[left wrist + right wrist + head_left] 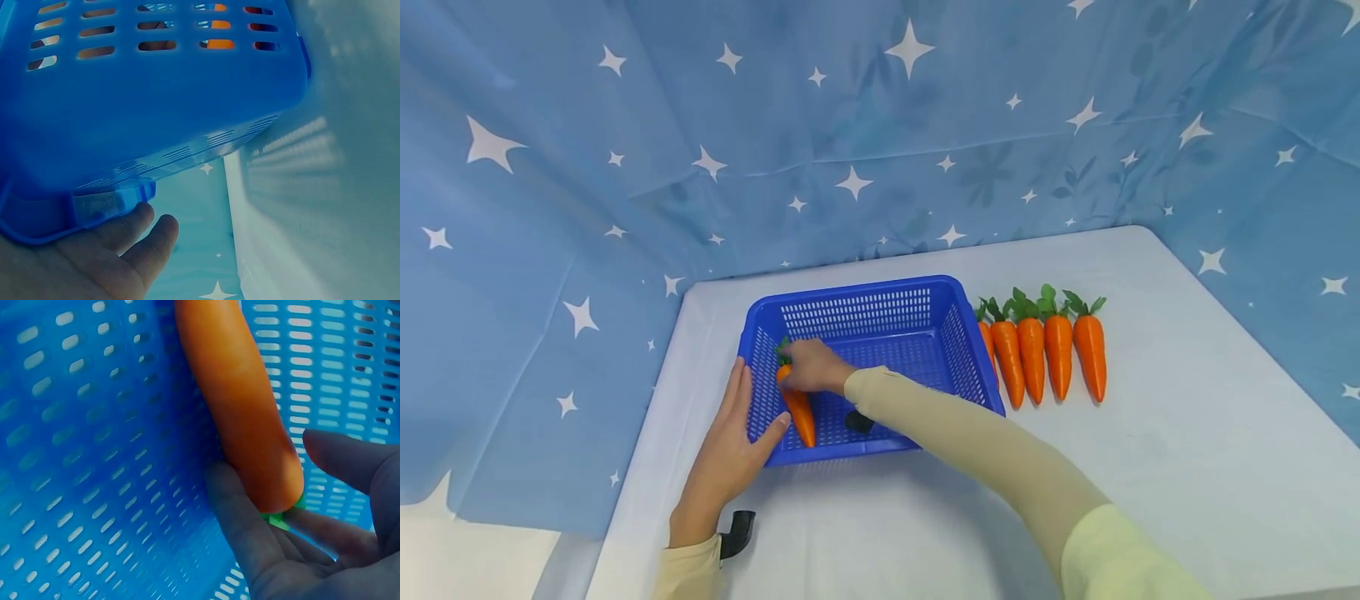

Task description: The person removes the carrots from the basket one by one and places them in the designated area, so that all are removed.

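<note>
A blue plastic basket (pixel 880 446) with slotted walls stands on the table. One orange carrot (pixel 799 414) with a green leafy top lies inside along its left side. My right hand (pixel 812 365) reaches into the basket at the carrot's leafy end. In the right wrist view, fingers touch the carrot (pixel 240 394) near its thick end, while the thumb stands apart from it. At the basket's front-left corner, my left hand (pixel 730 446) rests with fingers extended along the left rim and the thumb spread over the front rim. The left wrist view shows those fingers (pixel 153 247) fairly straight beside the rim.
Several more carrots (pixel 1032 358) lie in a row right of the basket, leaves toward the back; the leftmost is partly hidden by the basket wall. A white cloth covers the table (pixel 1150 467). Blue star-patterned curtain (pixel 850 125) hangs behind and at both sides.
</note>
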Available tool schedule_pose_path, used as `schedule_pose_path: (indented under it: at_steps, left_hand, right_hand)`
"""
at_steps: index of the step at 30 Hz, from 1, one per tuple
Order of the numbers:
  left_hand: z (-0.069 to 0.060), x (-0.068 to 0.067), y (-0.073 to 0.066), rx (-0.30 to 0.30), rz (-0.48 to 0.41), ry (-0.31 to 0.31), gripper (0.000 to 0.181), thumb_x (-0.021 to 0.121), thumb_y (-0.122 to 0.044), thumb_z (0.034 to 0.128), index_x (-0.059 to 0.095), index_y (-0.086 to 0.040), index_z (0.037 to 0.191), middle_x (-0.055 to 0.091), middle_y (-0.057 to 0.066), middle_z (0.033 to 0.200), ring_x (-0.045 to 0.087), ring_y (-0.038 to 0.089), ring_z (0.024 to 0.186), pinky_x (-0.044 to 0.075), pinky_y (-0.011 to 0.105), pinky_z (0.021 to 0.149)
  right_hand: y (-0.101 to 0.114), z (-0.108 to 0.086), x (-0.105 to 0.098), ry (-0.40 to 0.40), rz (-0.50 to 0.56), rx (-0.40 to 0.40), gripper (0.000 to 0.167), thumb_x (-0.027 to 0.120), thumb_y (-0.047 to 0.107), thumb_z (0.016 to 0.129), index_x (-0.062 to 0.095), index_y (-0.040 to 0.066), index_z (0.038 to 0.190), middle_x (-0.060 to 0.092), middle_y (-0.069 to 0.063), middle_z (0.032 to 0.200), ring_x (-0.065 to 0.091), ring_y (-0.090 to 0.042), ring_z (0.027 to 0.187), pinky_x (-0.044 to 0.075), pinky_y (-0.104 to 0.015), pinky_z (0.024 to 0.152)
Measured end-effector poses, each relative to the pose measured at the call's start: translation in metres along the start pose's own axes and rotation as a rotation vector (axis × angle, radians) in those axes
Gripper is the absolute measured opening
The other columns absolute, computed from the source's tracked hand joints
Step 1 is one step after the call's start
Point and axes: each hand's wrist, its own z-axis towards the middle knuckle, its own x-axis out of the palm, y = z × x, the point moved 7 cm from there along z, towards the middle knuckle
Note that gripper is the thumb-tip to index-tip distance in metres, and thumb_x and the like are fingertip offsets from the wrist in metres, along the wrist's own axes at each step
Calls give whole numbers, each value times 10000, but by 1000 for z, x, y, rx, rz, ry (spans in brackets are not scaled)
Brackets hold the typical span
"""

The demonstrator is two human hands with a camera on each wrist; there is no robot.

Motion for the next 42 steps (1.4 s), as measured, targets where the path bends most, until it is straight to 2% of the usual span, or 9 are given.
schedule_pose_path:
  at_steps: [3, 7, 10, 13, 16, 23, 31, 34, 42]
  left_hand:
    - [0, 1, 1, -5, -4, -1, 979, 601, -483, 1072, 18, -21, 1709, -92, 59, 1797, 113, 457, 1614, 210, 684, 1228]
    - [0, 2, 1, -14, -12, 2, 977, 598, -484, 1073, 19, -19, 1708, -93, 66, 1797, 110, 454, 1615, 202, 675, 1235]
    - [0, 2, 1, -19, -12, 1, 977, 602, -477, 1072, 17, -23, 1709, -95, 67, 1797, 109, 455, 1615, 200, 673, 1235]
    - [0, 1, 0, -18, -8, 0, 979, 604, -480, 1071, 17, -25, 1709, -95, 62, 1797, 101, 447, 1618, 195, 671, 1238]
    - [0, 0, -1, -11, -5, 0, 982, 601, -488, 1071, 19, -18, 1707, -91, 68, 1797, 87, 437, 1622, 183, 672, 1242]
    - [1, 1, 0, -11, 3, 1, 985, 597, -492, 1071, 16, -11, 1705, -89, 80, 1796, 85, 434, 1623, 181, 672, 1241]
    - [-1, 1, -1, -18, 3, -1, 983, 598, -491, 1071, 13, -26, 1710, -93, 70, 1796, 89, 439, 1621, 183, 677, 1237]
    - [0, 1, -1, -15, 4, 0, 983, 597, -490, 1071, 10, -29, 1711, -96, 65, 1796, 91, 442, 1620, 184, 678, 1235]
    - [-1, 0, -2, -18, 6, 1, 980, 586, -505, 1076, 8, -33, 1712, -86, 89, 1797, 95, 455, 1616, 186, 692, 1230]
  right_hand:
    - [2, 0, 1, -21, -23, 6, 546, 766, 168, 989, 623, 2, 1489, 675, -129, 1434, 678, -218, 1047, 572, -294, 994]
    - [2, 0, 1, -40, -30, 15, 489, 796, 161, 972, 685, -6, 1417, 745, -113, 1228, 655, -196, 918, 594, -255, 865]
    - [2, 0, 1, -37, -22, 8, 429, 801, 153, 972, 724, -10, 1361, 741, -86, 1078, 634, -177, 837, 583, -227, 787]
    - [3, 1, 0, -25, -29, -4, 310, 795, 161, 976, 784, -1, 1240, 719, -59, 943, 611, -159, 773, 556, -205, 723]
    - [2, 1, -1, -14, -30, -10, 245, 793, 166, 979, 807, 9, 1167, 704, -37, 872, 604, -146, 733, 535, -198, 678]
    - [-3, 1, -2, 18, 5, -2, 353, 785, 164, 990, 766, 2, 1303, 749, -60, 993, 654, -149, 775, 573, -199, 721]
    - [-6, -3, -7, 43, 85, -3, 370, 781, 143, 988, 751, -2, 1327, 719, -57, 952, 631, -150, 687, 555, -206, 635]
    - [-8, -5, -11, 51, 93, -18, 411, 779, 142, 989, 723, -12, 1366, 739, -87, 1011, 654, -153, 689, 588, -218, 644]
    - [-12, -12, -27, 59, 142, -16, 466, 773, 146, 998, 676, -12, 1426, 739, -142, 1203, 710, -188, 863, 630, -256, 712]
